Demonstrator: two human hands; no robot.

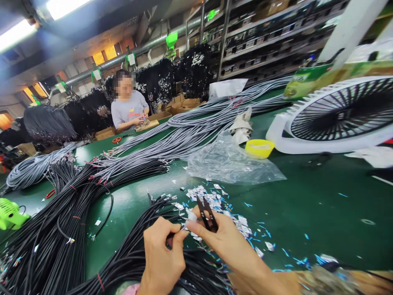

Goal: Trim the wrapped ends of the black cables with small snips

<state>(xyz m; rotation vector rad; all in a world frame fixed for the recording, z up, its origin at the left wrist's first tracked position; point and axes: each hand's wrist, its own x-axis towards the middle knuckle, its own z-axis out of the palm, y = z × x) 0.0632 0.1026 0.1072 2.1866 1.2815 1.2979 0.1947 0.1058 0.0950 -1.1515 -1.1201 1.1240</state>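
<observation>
My left hand [164,250] is closed in a pinch, thumb against forefinger, on what looks like the end of a black cable; its fingers hide most of it. Meeting it fingertip to fingertip, my right hand [225,239] is curled around black thread snips [208,215], whose two blades point up and away from me, slightly apart. Something white wraps a fingertip of that hand. A bundle of black cables [135,233] runs beneath both hands. Scraps of silvery foil [199,192] and short blue bits lie just beyond them.
Grey cables [172,143] and more black cables [58,217] cover the left and back of the green table [307,205]. A clear plastic bag [230,162], a yellow bowl [259,148] and a white fan [334,116] stand to the right. A co-worker [129,102] sits across.
</observation>
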